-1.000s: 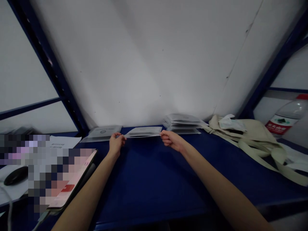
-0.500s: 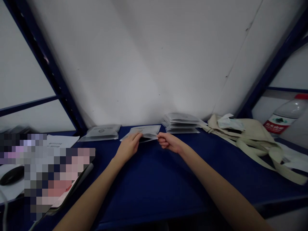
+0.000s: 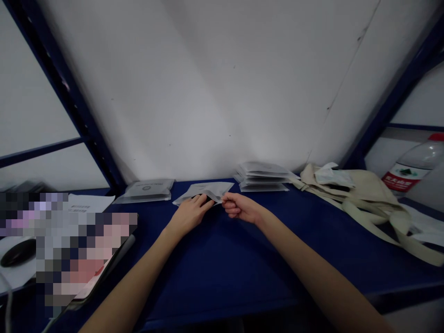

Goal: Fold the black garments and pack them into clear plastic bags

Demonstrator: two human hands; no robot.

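Observation:
A frosted plastic bag [image 3: 217, 187] with faint print lies flat at the back of the blue table, its near edge lifted into a dark gap. My left hand [image 3: 190, 213] rests at this edge, fingers stretched out and a little apart over the gap; whether the fingertips are inside is unclear. At the bag's near right corner, my right hand [image 3: 239, 206] is closed in a pinch on the plastic. Another bag [image 3: 147, 189] lies to the left. Right of the middle bag is a stack of similar bags [image 3: 262, 175] against the wall.
A cream cloth bag [image 3: 364, 194] with straps lies at the right, tissue on top. Behind it leans a plastic bottle [image 3: 411, 169] with a red cap. Printed paper [image 3: 92, 202], a black mouse [image 3: 18, 253] and a partly blurred-out flat item occupy the left. A white wall [image 3: 215, 92] rises behind.
My right hand has moved slightly left with the bag's corner. The bag's near edge has buckled upward, and my left fingers have spread and shifted right along it.

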